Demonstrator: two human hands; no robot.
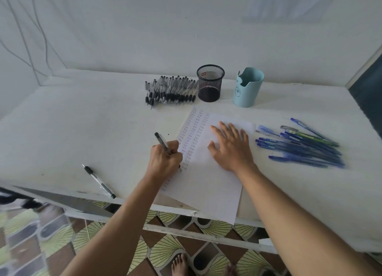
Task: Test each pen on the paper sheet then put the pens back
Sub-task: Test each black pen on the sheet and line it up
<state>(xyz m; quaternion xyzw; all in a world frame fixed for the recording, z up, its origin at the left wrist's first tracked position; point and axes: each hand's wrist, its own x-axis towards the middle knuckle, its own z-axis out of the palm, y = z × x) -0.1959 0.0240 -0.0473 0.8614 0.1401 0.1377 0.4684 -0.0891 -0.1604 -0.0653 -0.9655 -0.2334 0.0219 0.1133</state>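
Gripping a black-grip pen (162, 143) in left grip (163, 162), fingers curled round the barrel, tip down at the left edge of the paper sheet (208, 178), beside columns of small handwritten test marks. Pressing right grip (231, 149) flat on the sheet's blank right part, fingers straight and spread, grasping nothing. Sheet lying skewed on the white counter (82, 120), near corner hanging over the front edge.

Containers at the back, just beyond the sheet:
- black mesh cup (210, 83), upright; through the mesh only a dark bottom and a reddish smudge near the rim.
- light-blue pig-face cup (247, 89), upright, just right of the mesh cup; inside hidden from this angle.

Outside the cups:
- heap of black pens (170, 91) flat on the counter, touching the mesh cup's left side.
- spread of blue pens (303, 147) right of the sheet, one green among them.
- single black pen (99, 181) alone near the front edge, left of left grip.
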